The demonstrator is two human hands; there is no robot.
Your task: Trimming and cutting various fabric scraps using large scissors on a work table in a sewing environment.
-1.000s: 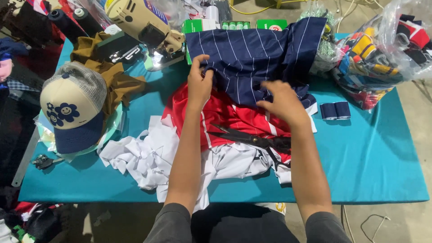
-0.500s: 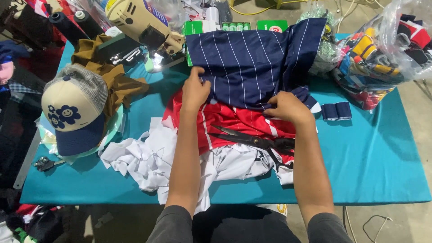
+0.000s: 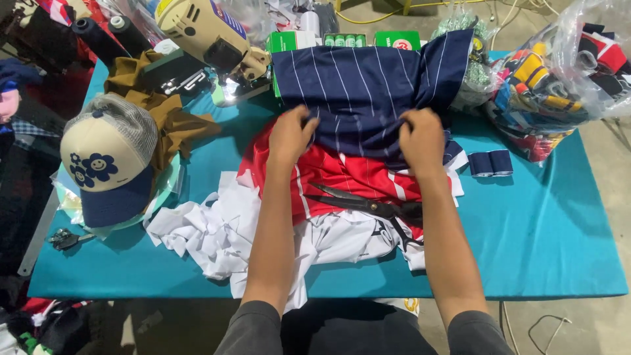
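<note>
Teal-covered table (image 3: 559, 230) under white fabric scraps (image 3: 204, 230), a cap (image 3: 105, 164), brown cloth (image 3: 164, 112), navy cuffs (image 3: 490, 163).

one view only, from a camera on the person's head. it looks steeply down and forward over both forearms onto the table (image 3: 559, 223), near enough that the teal top fills most of the frame. the near edge runs along the bottom, the far edge and floor along the top.
</note>
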